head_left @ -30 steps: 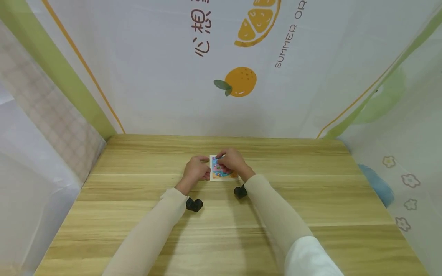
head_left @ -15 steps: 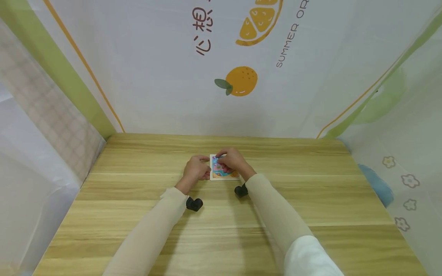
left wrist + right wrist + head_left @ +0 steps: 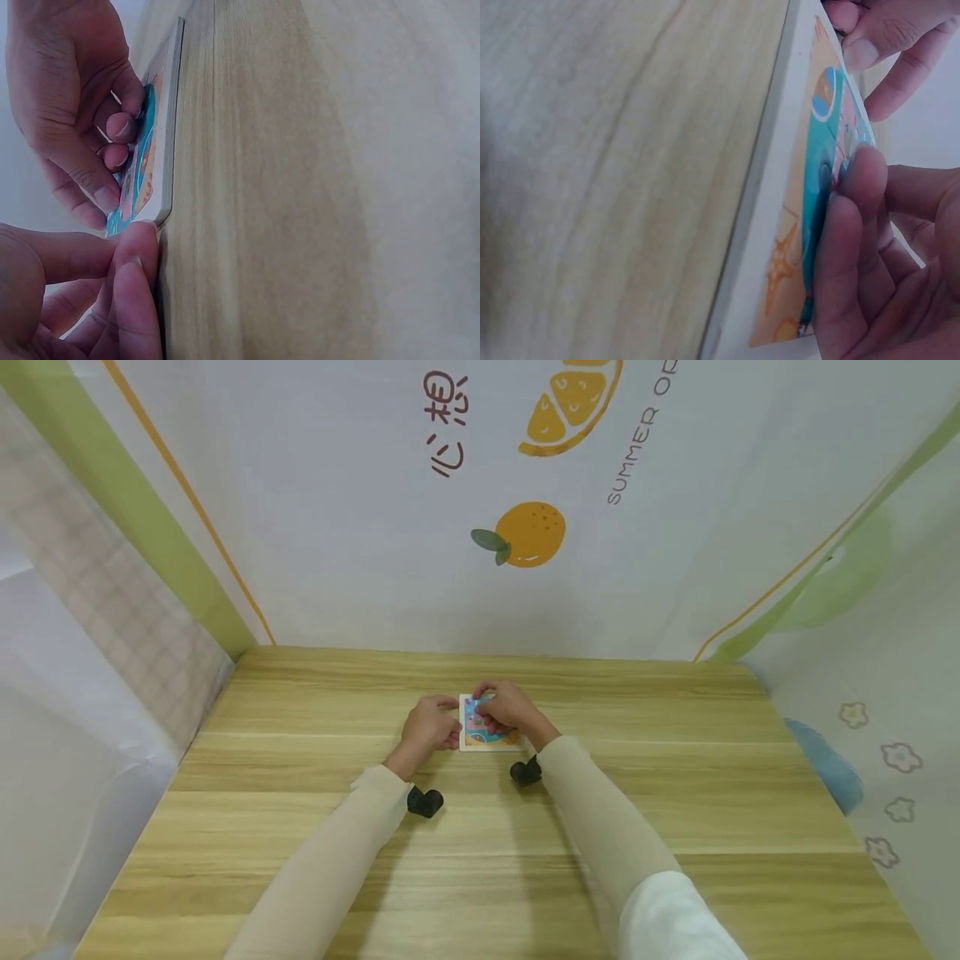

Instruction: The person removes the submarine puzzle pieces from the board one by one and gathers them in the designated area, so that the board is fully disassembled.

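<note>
A small square picture board (image 3: 491,746) with a white border lies on the wooden table. Its beach picture (image 3: 784,262) has a starfish, and thin lines like puzzle seams cross it. My left hand (image 3: 430,724) grips the board's left edge, its fingertips right at the near corner in the left wrist view. Over the picture, my right hand (image 3: 507,707) bends its fingers down, and the fingertips (image 3: 840,225) touch the printed surface. Much of the picture lies hidden beneath this hand. I cannot tell whether the right thumb and index finger pinch a piece.
The wood-grain table (image 3: 480,860) stretches around the board on all sides. Behind it hangs a white curtain (image 3: 360,527) printed with oranges, and more cloth hangs at left and right. Black wrist cameras (image 3: 425,802) sit under both cuffs.
Both hands keep nearly the same pose and place on the board. The head view has shifted slightly, so the scene sits a little farther right.
</note>
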Demonstrator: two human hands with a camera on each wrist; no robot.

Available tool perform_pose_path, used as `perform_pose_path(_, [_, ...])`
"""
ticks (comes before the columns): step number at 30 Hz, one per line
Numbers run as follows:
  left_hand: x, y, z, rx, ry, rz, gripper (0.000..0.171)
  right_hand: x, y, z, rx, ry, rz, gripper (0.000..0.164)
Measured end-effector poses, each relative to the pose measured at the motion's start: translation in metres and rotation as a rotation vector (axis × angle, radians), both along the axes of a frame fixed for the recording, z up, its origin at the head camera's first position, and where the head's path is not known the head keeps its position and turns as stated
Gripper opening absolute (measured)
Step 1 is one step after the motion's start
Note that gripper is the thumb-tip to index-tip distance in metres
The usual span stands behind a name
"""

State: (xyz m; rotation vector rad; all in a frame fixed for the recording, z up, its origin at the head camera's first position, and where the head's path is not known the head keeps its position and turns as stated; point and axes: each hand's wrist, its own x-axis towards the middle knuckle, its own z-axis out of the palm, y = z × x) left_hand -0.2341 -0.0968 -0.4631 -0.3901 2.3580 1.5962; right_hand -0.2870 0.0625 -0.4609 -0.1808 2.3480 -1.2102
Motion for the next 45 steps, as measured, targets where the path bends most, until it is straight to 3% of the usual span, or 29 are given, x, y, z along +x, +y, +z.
perform_pose_path(13, [-0.0028, 0.0005, 0.0025, -0.003, -0.007, -0.006, 0.046, -0.0005, 0.001, 0.0022, -0.017, 0.03, 0.045, 0.027])
perform_pose_path(28, [-0.0017, -0.0001, 0.0034, -0.045, -0.001, -0.027, 0.045, 0.0015, -0.0007, 0.0024, -0.001, 0.056, 0.058, 0.022])
perform_pose_path(39, [0.0016, -0.0012, 0.0019, -0.111, 0.058, -0.096, 0.042, 0.0012, 0.0002, 0.0011, 0.007, 0.076, 0.096, 0.022])
perform_pose_path(45, [-0.0001, 0.0017, -0.0004, -0.179, 0.038, -0.091, 0.044, 0.001, 0.0013, 0.0009, -0.001, 0.056, 0.115, 0.023])
